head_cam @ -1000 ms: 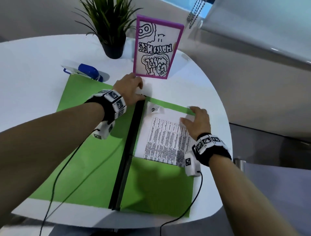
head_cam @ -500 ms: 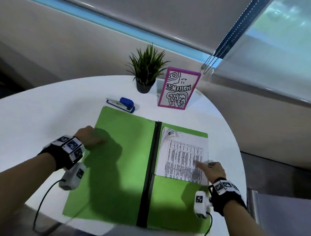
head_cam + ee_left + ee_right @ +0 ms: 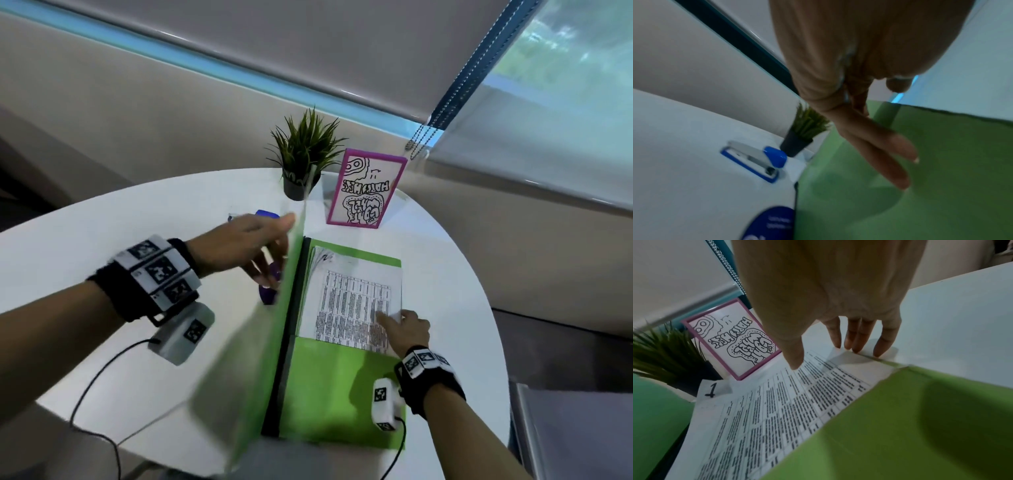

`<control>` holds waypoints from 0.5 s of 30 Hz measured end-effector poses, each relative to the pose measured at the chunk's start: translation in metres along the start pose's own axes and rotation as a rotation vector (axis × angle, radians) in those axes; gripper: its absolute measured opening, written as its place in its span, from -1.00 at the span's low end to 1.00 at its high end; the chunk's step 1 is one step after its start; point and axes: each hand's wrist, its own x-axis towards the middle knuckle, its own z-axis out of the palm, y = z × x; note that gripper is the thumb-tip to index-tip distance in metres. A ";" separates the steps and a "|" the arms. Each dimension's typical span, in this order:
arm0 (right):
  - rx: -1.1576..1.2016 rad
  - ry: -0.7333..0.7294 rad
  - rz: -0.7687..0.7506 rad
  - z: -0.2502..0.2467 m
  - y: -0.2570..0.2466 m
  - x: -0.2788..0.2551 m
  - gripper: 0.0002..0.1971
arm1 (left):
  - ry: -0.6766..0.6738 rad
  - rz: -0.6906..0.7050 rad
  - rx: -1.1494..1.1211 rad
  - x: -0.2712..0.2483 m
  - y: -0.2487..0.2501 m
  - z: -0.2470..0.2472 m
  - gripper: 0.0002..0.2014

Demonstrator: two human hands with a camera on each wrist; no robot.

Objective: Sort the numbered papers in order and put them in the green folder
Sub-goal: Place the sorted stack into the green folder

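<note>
The green folder [image 3: 329, 394] lies on the white round table [image 3: 102, 240] with its black spine toward me. Its left cover [image 3: 260, 342] stands nearly upright and blurred. My left hand [image 3: 253, 246] is at the cover's outer face, and its straight fingers [image 3: 879, 154] lie flat against the green sheet [image 3: 941, 178]. The numbered papers [image 3: 349, 301] sit in the right pocket, and the top sheet [image 3: 766, 418] carries a tab marked 1 [image 3: 712, 389]. The fingertips of my right hand [image 3: 407, 329] rest on the papers' right edge.
A potted plant [image 3: 305, 161] and a pink-framed drawing [image 3: 366, 188] stand at the table's far side. A blue stapler [image 3: 756, 157] lies left of the folder's top corner. A dark blue round sticker [image 3: 772, 224] is on the table under the raised cover.
My left hand has lifted the left cover from flat on the table to nearly upright, swinging it toward the right. My right hand stays on the papers' right edge.
</note>
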 end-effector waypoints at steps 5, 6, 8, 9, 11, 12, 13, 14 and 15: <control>0.117 -0.026 -0.131 -0.010 0.002 0.000 -0.31 | -0.236 0.169 0.307 0.030 -0.034 0.086 -0.53; 0.144 -0.039 -0.158 -0.015 0.006 0.000 -0.32 | -0.280 0.236 0.457 0.037 -0.045 0.103 -0.54; 0.194 -0.084 -0.158 -0.025 0.019 0.003 -0.38 | -0.328 0.302 0.642 0.051 -0.065 0.137 -0.58; 0.187 -0.090 -0.161 -0.028 0.025 0.006 -0.39 | -0.312 0.309 0.709 0.058 -0.074 0.150 -0.59; 0.132 -0.100 -0.219 -0.034 0.038 0.013 -0.38 | -0.266 0.254 0.894 0.073 -0.088 0.168 -0.50; 0.097 -0.103 -0.268 -0.036 0.044 0.015 -0.42 | -0.264 0.187 0.999 0.079 -0.092 0.173 -0.39; 0.057 -0.112 -0.319 -0.037 0.050 0.018 -0.48 | -0.265 0.120 1.083 0.085 -0.093 0.178 -0.26; 0.015 -0.107 -0.384 -0.037 0.053 0.019 -0.48 | -0.261 0.071 1.132 0.088 -0.094 0.178 -0.14; -0.032 -0.098 -0.454 -0.036 0.056 0.021 -0.43 | -0.243 0.033 1.153 0.091 -0.095 0.179 -0.03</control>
